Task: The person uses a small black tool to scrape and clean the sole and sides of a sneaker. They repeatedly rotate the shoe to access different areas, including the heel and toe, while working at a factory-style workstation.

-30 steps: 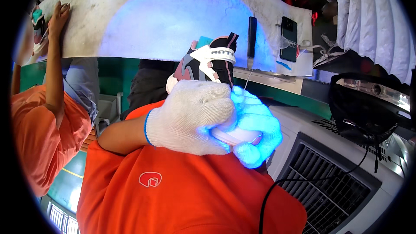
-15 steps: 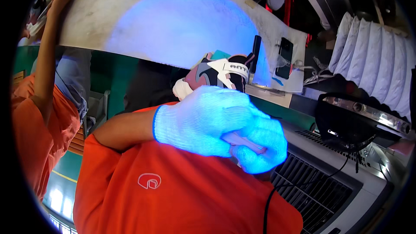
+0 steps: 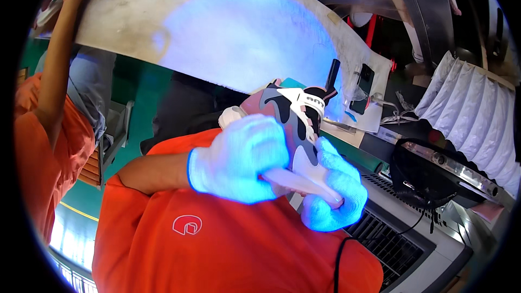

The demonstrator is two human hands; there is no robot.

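A pale worktable carries a black phone and a black marker.

Blue-lit white gloves hold a grey, black, white and pink shoe; orange shirt.

My left hand lay left of the shoe, my right hand just below it — a vented machine sat right, a co-worker's arm far left, a curved panel stood behind.
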